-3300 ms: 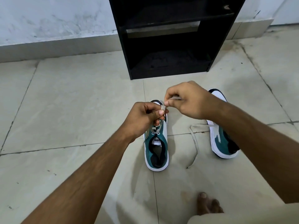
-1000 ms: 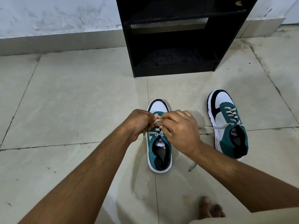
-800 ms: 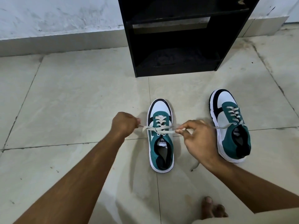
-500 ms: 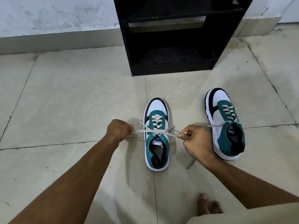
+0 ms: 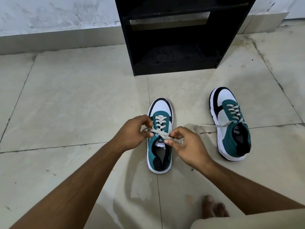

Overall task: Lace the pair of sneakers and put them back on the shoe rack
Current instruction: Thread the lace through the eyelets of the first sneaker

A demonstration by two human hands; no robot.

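- Teal, white and black, the near sneaker (image 5: 159,142) stands upright on the pale floor tiles (image 5: 69,103), toe pointing toward the black shoe rack (image 5: 178,37).
- Its beige lace (image 5: 159,125) runs criss-cross up the teal tongue area, and the two loose ends come out at the top eyelets and cross above the tongue label.
- On that sneaker's left side, the left hand (image 5: 133,133) has its fingers curled, thumb and forefinger pinching one lace end just beside the top eyelet.
- On the other side, the right hand (image 5: 186,144) pinches the other lace end between thumb and fingertips, with the remaining fingers bent loosely under it.
- Both hands are close together, nearly touching over the shoe's opening, and both forearms reach in from the bottom of the view.
- Off to the right, well apart from the first, the second sneaker (image 5: 230,124) also rests upright on the tiles, toe toward the rack and turned slightly left.
- Its lace is threaded through the eyelets, and one loose end (image 5: 209,126) trails leftward across the floor.
- Against the white wall (image 5: 49,12) stands the rack, whose lower shelf shows no shoes.
- Bare toes (image 5: 212,207) show at the bottom edge, beside a strip of beige cloth.
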